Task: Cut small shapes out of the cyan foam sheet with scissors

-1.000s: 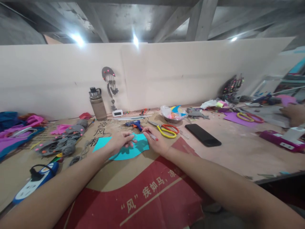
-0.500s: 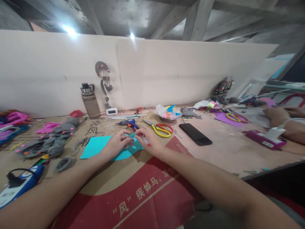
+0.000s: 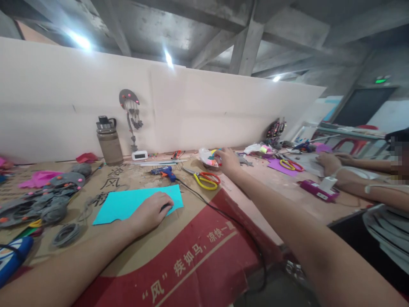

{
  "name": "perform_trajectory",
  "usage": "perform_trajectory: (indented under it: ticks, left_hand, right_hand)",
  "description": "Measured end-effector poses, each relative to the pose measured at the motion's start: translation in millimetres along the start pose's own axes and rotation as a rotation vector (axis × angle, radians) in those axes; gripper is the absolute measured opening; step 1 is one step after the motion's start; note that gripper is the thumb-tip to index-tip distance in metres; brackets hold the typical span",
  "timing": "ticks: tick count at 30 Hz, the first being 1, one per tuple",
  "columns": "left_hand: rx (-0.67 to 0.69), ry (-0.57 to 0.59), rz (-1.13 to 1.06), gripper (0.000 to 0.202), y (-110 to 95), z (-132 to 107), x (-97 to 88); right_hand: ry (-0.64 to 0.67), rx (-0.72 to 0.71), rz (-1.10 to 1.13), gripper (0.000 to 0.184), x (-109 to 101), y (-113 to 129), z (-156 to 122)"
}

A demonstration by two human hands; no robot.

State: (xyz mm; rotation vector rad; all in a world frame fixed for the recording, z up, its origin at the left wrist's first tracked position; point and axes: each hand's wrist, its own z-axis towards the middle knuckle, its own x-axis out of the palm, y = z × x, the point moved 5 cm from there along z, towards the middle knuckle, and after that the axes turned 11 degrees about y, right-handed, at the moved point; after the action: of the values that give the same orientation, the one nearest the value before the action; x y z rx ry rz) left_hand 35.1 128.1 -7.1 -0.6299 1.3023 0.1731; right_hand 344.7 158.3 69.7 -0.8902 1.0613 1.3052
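My left hand rests on a cyan sheet lying on the cardboard, its fingers curled and pressing down near the sheet's right edge. My right hand is stretched far forward to a small bowl of colourful bits. Its fingers are bent at the bowl's rim, and what they pinch is hidden. Yellow and orange scissors lie just in front of the bowl. A blue glue gun sits to their left, its black cord running back toward me.
Red and brown printed cardboard covers the table. A water bottle, a white clock and a grey hanging ornament stand at the back wall. Grey felt pieces lie left. Another person's hands and a purple box are at right.
My right hand left the cyan sheet and reached forward to the bowl. My left hand stayed on the sheet. The view turned right, showing more of the other person.
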Motion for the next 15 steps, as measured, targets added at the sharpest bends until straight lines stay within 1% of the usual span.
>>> perform_trajectory:
  ticks: [1, 4, 7, 11, 15]
  left_hand:
    - [0.001, 0.005, 0.0, 0.024, 1.1, 0.3, 0.7]
    - [-0.003, 0.013, -0.006, 0.023, 4.1, 0.5, 2.5]
    - [0.002, 0.018, -0.01, 0.023, 6.1, 0.4, 4.2]
    - [0.007, 0.016, -0.018, 0.021, 7.7, 0.2, 5.3]
    - [-0.005, 0.02, -0.031, 0.019, 6.1, 0.1, 3.8]
  right_hand:
    - [0.047, 0.033, -0.086, 0.027, 3.3, -7.3, -0.9]
    - [0.093, 0.059, -0.159, 0.03, 12.0, -20.0, -4.9]
    - [0.128, 0.05, -0.211, 0.034, 23.1, -23.5, -3.6]
    - [0.176, 0.032, -0.251, 0.036, 36.5, -26.2, 5.1]
    - [0.198, 0.016, -0.262, 0.039, 39.8, -33.4, 8.8]
